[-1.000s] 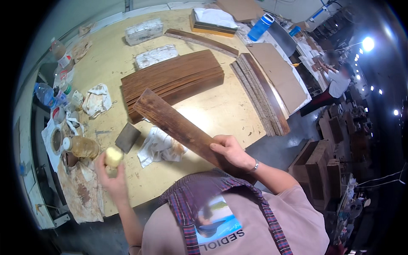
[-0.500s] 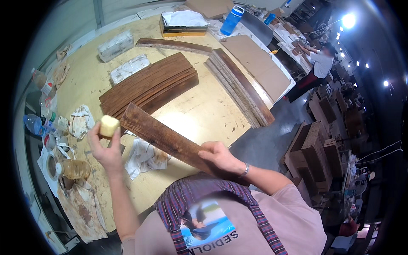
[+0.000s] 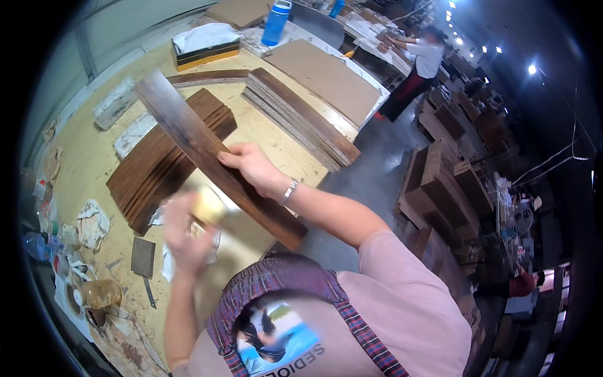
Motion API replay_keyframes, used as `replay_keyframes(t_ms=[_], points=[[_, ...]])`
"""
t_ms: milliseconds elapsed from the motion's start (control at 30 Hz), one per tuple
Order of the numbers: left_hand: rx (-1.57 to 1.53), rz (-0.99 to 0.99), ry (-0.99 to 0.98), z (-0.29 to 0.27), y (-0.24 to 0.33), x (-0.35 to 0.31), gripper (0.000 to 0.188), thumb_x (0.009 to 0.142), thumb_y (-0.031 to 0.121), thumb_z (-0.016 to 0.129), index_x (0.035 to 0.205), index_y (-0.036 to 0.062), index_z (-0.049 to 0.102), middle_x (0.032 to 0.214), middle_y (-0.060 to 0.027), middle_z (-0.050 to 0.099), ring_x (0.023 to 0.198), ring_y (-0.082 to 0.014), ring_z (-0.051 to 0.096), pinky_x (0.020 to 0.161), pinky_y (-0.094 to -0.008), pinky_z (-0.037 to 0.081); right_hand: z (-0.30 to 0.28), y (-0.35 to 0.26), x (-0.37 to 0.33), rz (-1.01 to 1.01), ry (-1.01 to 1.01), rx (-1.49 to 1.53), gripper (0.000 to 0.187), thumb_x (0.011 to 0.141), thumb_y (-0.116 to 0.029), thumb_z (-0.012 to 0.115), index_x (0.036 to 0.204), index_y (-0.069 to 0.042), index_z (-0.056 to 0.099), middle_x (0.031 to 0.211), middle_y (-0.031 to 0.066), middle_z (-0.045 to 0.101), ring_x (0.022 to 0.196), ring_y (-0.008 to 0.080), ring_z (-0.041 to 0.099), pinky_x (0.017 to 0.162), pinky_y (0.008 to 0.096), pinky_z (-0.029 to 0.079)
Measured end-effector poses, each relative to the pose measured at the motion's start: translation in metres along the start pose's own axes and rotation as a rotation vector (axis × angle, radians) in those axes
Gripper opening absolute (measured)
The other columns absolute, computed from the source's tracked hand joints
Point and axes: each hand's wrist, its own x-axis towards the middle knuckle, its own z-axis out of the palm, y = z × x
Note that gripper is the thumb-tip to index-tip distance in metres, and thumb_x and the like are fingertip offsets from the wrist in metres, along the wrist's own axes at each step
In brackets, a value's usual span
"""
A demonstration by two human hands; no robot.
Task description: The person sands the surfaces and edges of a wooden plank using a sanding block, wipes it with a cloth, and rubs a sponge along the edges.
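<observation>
- Workbench [image 3: 81,163]: large pale top, stained and glue-marked, filling the upper left of the view.
- Sheets [image 3: 323,88]: flat tan boards lying at the bench's right end, above a long stack [image 3: 301,122] of dark strips set diagonally along the edge.
- Pile [image 3: 166,160]: dark wood strips fanned in the bench middle, partly covered by the held plank.
- Plank [image 3: 207,157]: 1 long dark strip, held tilted over the bench, far end up toward the upper left, near end down by the apron [image 3: 276,314]; it is raised above the pile, not lying on it.
- Right hand [image 3: 254,168]: closed around the plank's edge near its middle, fingers wrapped over the top face, bracelet seen at the wrist.
- Left hand [image 3: 185,235]: motion-blurred, closed on a small yellowish block [image 3: 208,207]; the block is pressed at or just beside the plank's lower edge, contact cannot be told for certain.
- Rag [image 3: 168,261]: white, crumpled, lying under the left hand.
- Scraper [image 3: 143,259]: flat dark blade lying left of the rag.
- Jar [image 3: 100,292]: amber, on its side at the bench's near-left corner, among rags and small pots.
- Bottle [image 3: 276,22]: blue, upright at the far end.
- Another person [image 3: 421,69] is seen standing well apart at a far table.
</observation>
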Motion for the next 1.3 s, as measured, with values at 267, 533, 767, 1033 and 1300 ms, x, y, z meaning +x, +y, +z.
replay_keyframes(t_ms=[267, 533, 767, 1033, 1300], points=[[0.084, 0.052, -0.011, 0.013, -0.008, 0.049, 0.055, 0.064, 0.0, 0.067, 0.119, 0.0036, 0.062, 0.107, -0.0124, 0.061, 0.1, -0.0304, 0.055, 0.089, -0.0399, 0.046, 0.017, -0.027, 0.031, -0.065, -0.019, 0.233, 0.022, 0.094, -0.016, 0.063, 0.087, 0.003, 0.069, 0.08, 0.0065, 0.069, 0.07, 0.0123, 0.062, 0.064, 0.0273, 0.05], [-0.237, 0.075, -0.315, 0.035, 0.032, -0.054, 0.051, 0.062, 0.01, 0.076, 0.111, 0.002, 0.065, 0.101, -0.0139, 0.061, 0.088, -0.0294, 0.058, 0.074, -0.0402, 0.05, -0.009, -0.043, 0.069, -0.137, 0.223, 0.3, 0.023, 0.094, -0.012, 0.062, 0.09, 0.01, 0.067, 0.079, 0.0133, 0.069, 0.064, 0.0172, 0.065, 0.057, 0.0307, 0.051], [-0.086, 0.002, -0.263, 0.03, 0.026, -0.026, 0.054, 0.059, 0.005, 0.074, 0.113, 0.0037, 0.064, 0.1, -0.0134, 0.06, 0.092, -0.031, 0.057, 0.079, -0.0399, 0.048, -0.008, -0.019, 0.085, -0.19, 0.25, 0.443, 0.022, 0.096, -0.011, 0.059, 0.094, 0.01, 0.065, 0.083, 0.0144, 0.068, 0.07, 0.0197, 0.066, 0.061, 0.0331, 0.054], [0.308, -0.527, 0.047, -0.081, -0.055, -0.146, 0.049, 0.071, 0.0, 0.076, 0.119, 0.0027, 0.063, 0.112, -0.013, 0.062, 0.103, -0.0264, 0.057, 0.086, -0.0372, 0.047, -0.03, 0.004, 0.061, -0.171, 0.261, 0.545, 0.019, 0.095, -0.011, 0.061, 0.093, 0.007, 0.064, 0.085, 0.0122, 0.067, 0.07, 0.0171, 0.063, 0.062, 0.0325, 0.053], [0.9, -0.633, -0.071, -0.18, -0.113, -0.183, 0.058, 0.082, 0.007, 0.069, 0.136, -0.0013, 0.05, 0.136, -0.0192, 0.052, 0.127, -0.0346, 0.047, 0.107, -0.0395, 0.036, 0.018, 0.045, 0.039, -0.124, 0.182, 0.729, 0.024, 0.085, 0.007, 0.064, 0.108, 0.006, 0.058, 0.095, 0.0128, 0.067, 0.082, 0.0216, 0.067, 0.077, 0.0351, 0.058]])
